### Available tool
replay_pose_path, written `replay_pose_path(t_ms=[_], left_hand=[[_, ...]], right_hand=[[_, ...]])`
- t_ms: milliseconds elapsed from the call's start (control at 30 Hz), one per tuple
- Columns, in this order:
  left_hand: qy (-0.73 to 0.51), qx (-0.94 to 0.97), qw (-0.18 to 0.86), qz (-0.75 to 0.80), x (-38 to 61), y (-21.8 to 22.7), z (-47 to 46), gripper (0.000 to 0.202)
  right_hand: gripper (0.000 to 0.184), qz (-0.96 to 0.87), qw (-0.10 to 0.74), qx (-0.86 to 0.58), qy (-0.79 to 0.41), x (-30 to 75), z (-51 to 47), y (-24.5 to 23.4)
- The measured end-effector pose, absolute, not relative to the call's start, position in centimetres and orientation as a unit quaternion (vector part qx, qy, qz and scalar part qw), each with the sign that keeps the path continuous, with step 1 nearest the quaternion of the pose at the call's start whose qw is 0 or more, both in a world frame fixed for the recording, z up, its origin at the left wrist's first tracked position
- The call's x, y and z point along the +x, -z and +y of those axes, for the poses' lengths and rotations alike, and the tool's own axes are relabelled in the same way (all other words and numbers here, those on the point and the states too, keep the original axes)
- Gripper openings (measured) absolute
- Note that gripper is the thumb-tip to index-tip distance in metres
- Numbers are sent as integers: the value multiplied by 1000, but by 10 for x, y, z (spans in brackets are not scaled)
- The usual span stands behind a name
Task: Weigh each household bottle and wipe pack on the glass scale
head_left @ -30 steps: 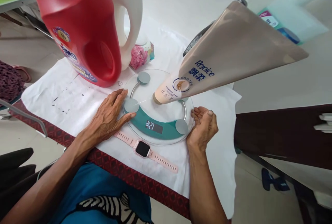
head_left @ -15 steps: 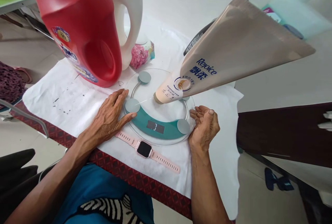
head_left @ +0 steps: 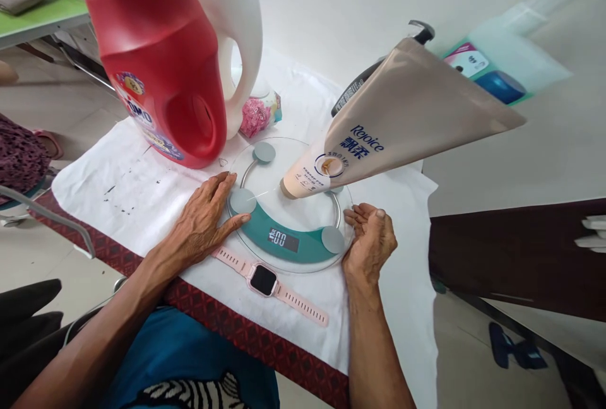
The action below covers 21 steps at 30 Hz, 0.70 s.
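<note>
A round glass scale [head_left: 312,251] with a teal front band lies on the white cloth, its display [head_left: 283,239] lit with zeros. My left hand [head_left: 201,223] rests at the scale's left edge, fingers stretched out and the thumb reaching over the band. Beside the right edge, my right hand [head_left: 370,238] lies on its side with fingers loosely curled, fingertips at the glass and nothing in the palm. Between my hands and the table edge lies a pink smartwatch [head_left: 263,279], strap spread flat. Beyond the scale, a Rejoice tube [head_left: 362,137] stands cap down; its cap appears above the glass.
A red OMO detergent jug [head_left: 161,68] and a white handled jug [head_left: 246,30] stand at the back left, near a pink floral pack [head_left: 258,115]. Behind the tube are a dark pump bottle [head_left: 357,84] and a pale green bottle [head_left: 502,49]. Blue slippers [head_left: 516,347] lie on the floor.
The scale's display has gone from a partial mark to zeros. The camera view has shifted slightly. Both hands stay at the scale's edges.
</note>
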<state>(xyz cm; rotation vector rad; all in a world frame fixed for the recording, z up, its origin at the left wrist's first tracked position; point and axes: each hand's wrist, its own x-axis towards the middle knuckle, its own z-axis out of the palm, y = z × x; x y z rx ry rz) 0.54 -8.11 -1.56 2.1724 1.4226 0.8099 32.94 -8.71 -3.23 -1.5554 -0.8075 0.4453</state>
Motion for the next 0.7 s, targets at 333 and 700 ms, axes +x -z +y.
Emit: replay_pose_path(t_ms=[333,700], left_hand=[[-280,787,206,509,5,16,-81,72],[-279,787,212,507,4,19,-82,73]], right_hand=[[63,-345,622,-676,-193,328,-87,32],[64,-354,601,-693,-183,325,-87,32]])
